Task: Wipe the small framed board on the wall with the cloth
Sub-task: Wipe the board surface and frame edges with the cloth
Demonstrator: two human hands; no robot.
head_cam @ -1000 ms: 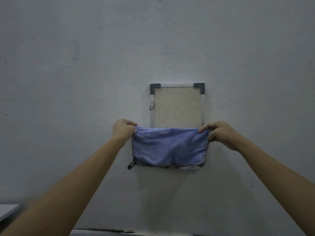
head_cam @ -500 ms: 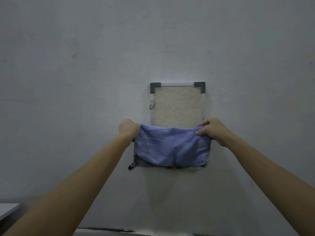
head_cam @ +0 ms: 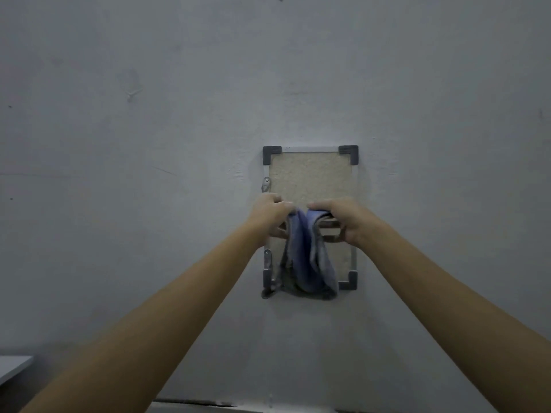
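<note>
Both my hands have come together since a second ago, bunching the one blue cloth (head_cam: 307, 257) that I held spread wide. Head view: one framed board (head_cam: 310, 177) on the wall (head_cam: 149, 144), with four dark corner caps (head_cam: 272, 152) and two small metal hangers (head_cam: 265, 184) on its left edge. My left hand (head_cam: 269, 217) and right hand (head_cam: 343, 223) nearly meet over the board's middle, fingers curled tight round the cloth's top. The cloth hangs in folds to the board's lower edge. Bare wall lies open all round the frame. Both forearms reach forward, converging. One pale surface (head_cam: 15, 366) corner shows far lower left.
</note>
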